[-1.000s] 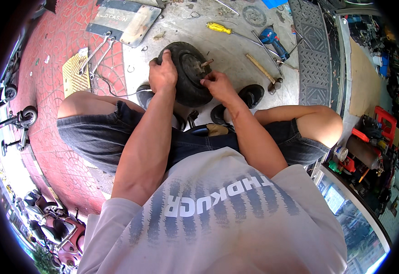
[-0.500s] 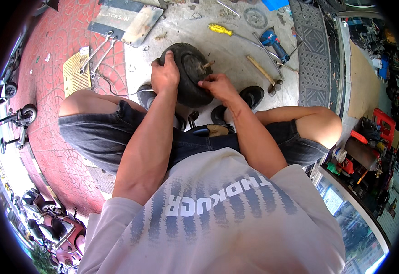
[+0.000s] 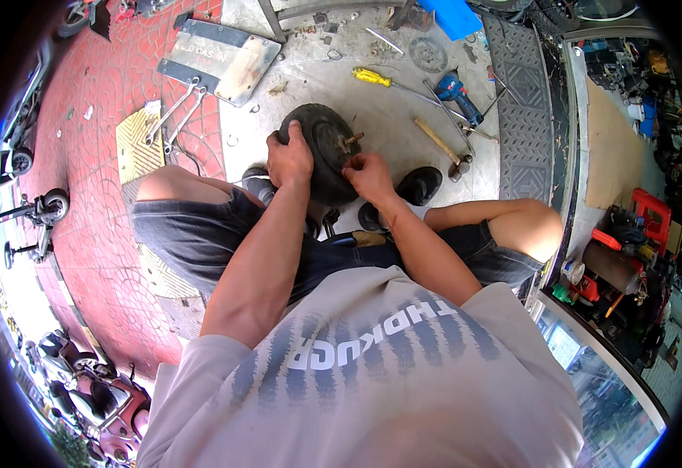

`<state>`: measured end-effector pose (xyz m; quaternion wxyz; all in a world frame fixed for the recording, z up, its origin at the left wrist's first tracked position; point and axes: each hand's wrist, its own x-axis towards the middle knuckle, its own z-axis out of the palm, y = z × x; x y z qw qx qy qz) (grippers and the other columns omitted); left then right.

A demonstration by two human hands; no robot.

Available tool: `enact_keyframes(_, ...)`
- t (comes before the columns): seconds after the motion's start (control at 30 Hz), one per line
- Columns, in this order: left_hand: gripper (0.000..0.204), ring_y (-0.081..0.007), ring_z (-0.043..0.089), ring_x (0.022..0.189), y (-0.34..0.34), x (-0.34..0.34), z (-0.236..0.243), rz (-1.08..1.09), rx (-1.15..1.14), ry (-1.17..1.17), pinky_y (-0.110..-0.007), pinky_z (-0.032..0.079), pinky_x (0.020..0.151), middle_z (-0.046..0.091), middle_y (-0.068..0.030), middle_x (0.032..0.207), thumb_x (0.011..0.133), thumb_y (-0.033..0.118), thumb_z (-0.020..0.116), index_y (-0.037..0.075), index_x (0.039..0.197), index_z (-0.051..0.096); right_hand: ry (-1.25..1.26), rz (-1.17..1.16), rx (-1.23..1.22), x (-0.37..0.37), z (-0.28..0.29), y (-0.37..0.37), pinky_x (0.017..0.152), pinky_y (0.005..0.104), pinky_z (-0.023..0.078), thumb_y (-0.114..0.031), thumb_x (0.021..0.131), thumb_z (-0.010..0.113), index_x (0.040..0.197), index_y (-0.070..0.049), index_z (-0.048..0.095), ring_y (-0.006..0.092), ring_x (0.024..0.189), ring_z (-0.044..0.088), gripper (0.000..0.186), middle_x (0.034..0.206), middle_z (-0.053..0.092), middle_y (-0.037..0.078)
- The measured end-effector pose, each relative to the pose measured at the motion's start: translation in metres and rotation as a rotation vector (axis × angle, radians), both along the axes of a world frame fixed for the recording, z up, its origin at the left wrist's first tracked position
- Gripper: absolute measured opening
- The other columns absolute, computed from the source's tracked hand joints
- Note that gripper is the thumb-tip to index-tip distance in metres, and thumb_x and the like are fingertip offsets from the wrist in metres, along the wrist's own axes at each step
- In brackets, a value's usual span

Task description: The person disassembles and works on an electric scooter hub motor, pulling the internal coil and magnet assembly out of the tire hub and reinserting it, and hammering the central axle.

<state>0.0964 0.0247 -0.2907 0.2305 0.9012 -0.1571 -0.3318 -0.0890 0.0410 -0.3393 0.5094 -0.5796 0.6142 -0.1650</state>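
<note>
A small wheel with a black rubber tyre (image 3: pixel 317 117) stands on the ground between my shoes, its side face and protruding axle (image 3: pixel 351 140) turned toward the right. My left hand (image 3: pixel 289 158) is wrapped round the left side of the tyre, thumb on the tread. On the wheel's right face, my right hand (image 3: pixel 371 178) is closed in a pinch low beside the rim, under the axle. Whatever those fingertips hold is too small or hidden to make out. The wheel's lower edge is partly covered by my hands.
Right of the wheel lie a hammer (image 3: pixel 437 140), a yellow-handled screwdriver (image 3: pixel 372 76) and a blue power drill (image 3: pixel 458 97). To the left are two wrenches (image 3: pixel 175 115), a yellow ramp (image 3: pixel 140 140) and a flat panel (image 3: pixel 218 61). A ridged mat (image 3: pixel 524 109) borders the right side.
The whole view has shifted, so the wheel and tools appear lower in the picture. Both hands keep nearly the same places on the wheel; the right fingers are bunched slightly tighter.
</note>
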Motion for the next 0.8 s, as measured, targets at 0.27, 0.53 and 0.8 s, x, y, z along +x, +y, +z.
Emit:
enact_keyframes(0.27, 0.084, -0.0428, 0.063, 0.134, -0.007, -0.014, 0.005, -0.002, 0.062, -0.046, -0.049, 0.047, 0.114, 0.068, -0.0227, 0.143, 0.097, 0.070, 0.057, 0.008, 0.153, 0.056, 0.118, 0.024, -0.025, -0.004, 0.003, 0.002, 0.078, 0.0475, 0.056, -0.028, 0.091, 0.075, 0.091, 0.000, 0.079, 0.0415, 0.085, 0.075, 0.028, 0.085, 0.075, 0.024)
enact_keyframes(0.53, 0.084, -0.0421, 0.064, 0.133, -0.017, -0.012, 0.007, 0.020, 0.074, -0.020, -0.049, 0.048, 0.113, 0.069, -0.0225, 0.142, 0.095, 0.071, 0.059, 0.009, 0.152, 0.057, -0.392, -0.480, 0.576, -0.031, -0.015, -0.018, 0.077, 0.0419, 0.059, -0.016, 0.100, 0.066, 0.106, -0.001, 0.067, 0.0307, 0.084, 0.074, 0.016, 0.091, 0.072, 0.011)
enact_keyframes(0.8, 0.087, -0.0422, 0.063, 0.135, -0.014, 0.003, 0.000, 0.033, 0.086, 0.002, -0.049, 0.047, 0.114, 0.068, -0.0225, 0.143, 0.094, 0.074, 0.057, 0.010, 0.153, 0.057, -0.509, -0.671, 0.679, -0.047, -0.017, -0.026, 0.072, 0.0380, 0.059, 0.000, 0.100, 0.052, 0.120, 0.000, 0.066, 0.0238, 0.084, 0.071, 0.025, 0.100, 0.072, 0.014)
